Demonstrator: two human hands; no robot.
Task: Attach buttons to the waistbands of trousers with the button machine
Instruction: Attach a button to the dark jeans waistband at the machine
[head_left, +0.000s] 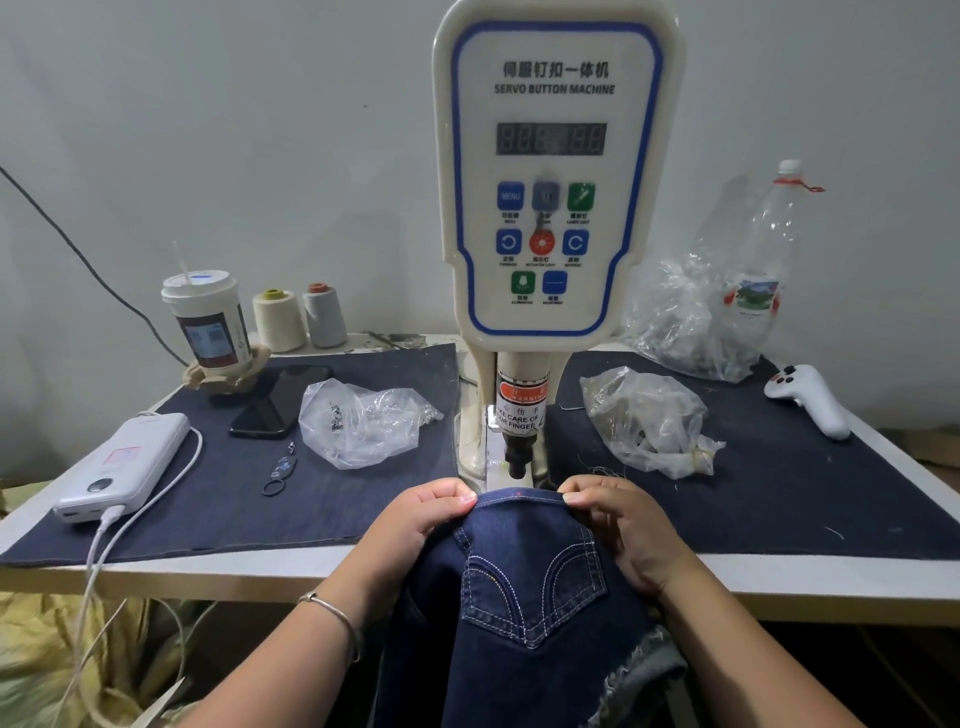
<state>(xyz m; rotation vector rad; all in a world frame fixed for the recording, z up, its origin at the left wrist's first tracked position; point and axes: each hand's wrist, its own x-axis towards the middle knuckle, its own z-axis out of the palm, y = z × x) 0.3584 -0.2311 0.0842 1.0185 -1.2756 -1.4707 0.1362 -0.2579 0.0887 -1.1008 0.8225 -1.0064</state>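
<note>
A cream servo button machine (553, 171) stands at the table's middle, its black punch head (518, 457) pointing down just above the fabric. Dark blue denim trousers (524, 597) with a stitched back pocket hang over the table's front edge. Their waistband (519, 498) lies right below the punch, and a small red light dot shows on it. My left hand (421, 519) pinches the waistband on the left side. My right hand (618, 525) pinches it on the right side. Both hands hold the band stretched between them.
Navy cloth mats (779, 483) cover the table. Left of the machine lie a clear bag of small metal parts (358, 421), a phone (278, 400), a power bank (124, 467) with cable, a cup (208, 327) and two thread cones (298, 319). On the right are plastic bags (649, 421), a bottle (763, 270) and a white controller (810, 400).
</note>
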